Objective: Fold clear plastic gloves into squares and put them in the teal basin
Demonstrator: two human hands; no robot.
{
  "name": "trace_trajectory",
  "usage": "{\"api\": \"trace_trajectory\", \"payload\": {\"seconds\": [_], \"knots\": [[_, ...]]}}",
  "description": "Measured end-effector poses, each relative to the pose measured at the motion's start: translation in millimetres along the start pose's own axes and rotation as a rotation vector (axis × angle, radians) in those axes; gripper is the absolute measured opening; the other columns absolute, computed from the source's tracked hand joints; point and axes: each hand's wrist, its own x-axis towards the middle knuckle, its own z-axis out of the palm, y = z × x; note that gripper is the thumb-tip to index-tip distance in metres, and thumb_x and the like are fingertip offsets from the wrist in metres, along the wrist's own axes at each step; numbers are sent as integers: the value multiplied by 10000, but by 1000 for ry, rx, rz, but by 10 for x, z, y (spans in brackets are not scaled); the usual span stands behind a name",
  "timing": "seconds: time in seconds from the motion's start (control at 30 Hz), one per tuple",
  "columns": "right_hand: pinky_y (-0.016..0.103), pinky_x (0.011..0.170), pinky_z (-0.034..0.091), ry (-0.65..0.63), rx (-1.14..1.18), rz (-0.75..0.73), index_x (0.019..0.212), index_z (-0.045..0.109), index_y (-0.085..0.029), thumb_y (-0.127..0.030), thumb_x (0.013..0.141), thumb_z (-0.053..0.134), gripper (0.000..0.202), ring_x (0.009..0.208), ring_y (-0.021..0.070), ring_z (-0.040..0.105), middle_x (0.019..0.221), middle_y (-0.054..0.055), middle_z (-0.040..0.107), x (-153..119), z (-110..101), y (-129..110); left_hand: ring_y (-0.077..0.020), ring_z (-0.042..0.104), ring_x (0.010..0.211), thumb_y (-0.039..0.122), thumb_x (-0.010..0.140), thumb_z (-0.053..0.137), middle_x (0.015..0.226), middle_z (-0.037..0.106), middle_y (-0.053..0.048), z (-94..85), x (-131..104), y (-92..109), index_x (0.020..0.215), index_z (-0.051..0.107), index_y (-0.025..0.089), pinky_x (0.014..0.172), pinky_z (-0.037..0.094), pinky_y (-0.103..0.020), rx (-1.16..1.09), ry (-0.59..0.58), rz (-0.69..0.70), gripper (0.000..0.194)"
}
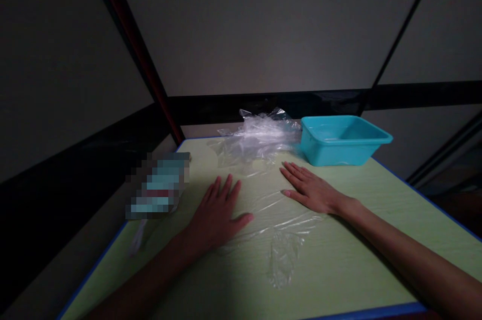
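A thin clear plastic bag point(280, 255) lies spread on the pale green tabletop, with creases running between my two hands. My left hand point(222, 204) rests palm down on its left side, fingers spread and thumb pointing right. On the right, my right hand point(311, 189) lies flat with fingers stretched out toward the far left, its thumb apart. Neither hand grips anything. Beyond them is a crumpled pile of clear plastic bags point(259, 139). The sheet's exact edges are hard to make out.
A turquoise plastic basin point(342, 147) stands at the far right of the table point(361, 270), beside the bag pile. A pixelated, blurred-out package point(160, 187) sits at the left edge. Dark-striped wall panels point(263, 34) rise behind the table.
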Motion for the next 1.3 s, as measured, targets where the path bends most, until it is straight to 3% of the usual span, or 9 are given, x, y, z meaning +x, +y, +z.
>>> {"api": "trace_trajectory", "payload": {"seconds": [0.3,0.57,0.67,0.73,0.8,0.87,0.93,1.07,1.3], "knots": [[396,1055,158,38,-27,19,1352,246,-89,-571,855,226,692,1301,231,99,1421,121,120,15,-121,-20,-353,91,1287,628,744,387,1424,139,-154,79,13,-34,1352,226,113,1018,186,-467,1,58,9,813],[395,1054,186,121,23,-96,1336,291,-107,-463,888,270,573,1295,220,160,1419,107,171,7,-193,-190,-322,148,1290,584,716,472,1403,218,-158,-10,17,-63,1324,270,98,1022,175,-503,11,261,33,804],[407,1049,198,117,37,-109,1341,278,-106,-445,886,294,568,1292,229,170,1415,116,190,-1,-188,-236,-298,281,1251,491,744,490,1349,331,-176,-97,-33,18,1263,357,73,1019,219,-484,-67,377,136,679],[408,1046,208,111,39,-116,1343,271,-100,-433,882,318,570,1293,232,168,1416,121,188,-3,-181,-263,-243,367,1210,376,789,464,1305,405,-159,-148,-98,124,1239,383,75,1009,289,-411,-166,414,308,547],[404,1045,213,104,41,-127,1341,273,-92,-420,876,342,572,1293,234,167,1416,128,186,-2,-174,-293,-186,378,1206,298,828,423,1297,427,-134,-194,-174,254,1245,376,89,985,341,-332,-254,330,574,469],[403,1044,213,100,51,-136,1338,278,-89,-408,874,356,568,1293,234,169,1415,133,190,0,-171,-330,-192,322,1242,360,840,421,1325,386,-143,-240,-241,381,1255,367,67,1002,322,-324,-287,185,828,511],[399,1045,213,95,67,-145,1339,276,-89,-399,874,362,565,1292,231,172,1413,137,196,0,-177,-377,-199,246,1275,416,851,404,1364,309,-152,-294,-284,479,1273,340,37,1033,268,-317,-268,55,954,572],[396,1047,209,56,101,-186,1349,253,-104,-395,876,367,567,1292,227,173,1414,132,200,-12,-204,-492,-193,242,1272,303,895,361,1366,295,-140,-412,-302,570,1280,333,21,1044,232,-287,-179,-62,1003,478],[381,1058,178,-18,124,-223,1359,230,-116,-412,866,385,596,1298,218,147,1418,121,191,-58,-188,-610,-180,354,1218,189,923,288,1318,394,-93,-426,-291,590,1236,407,54,1002,307,-267,-68,-41,1021,361]]}}
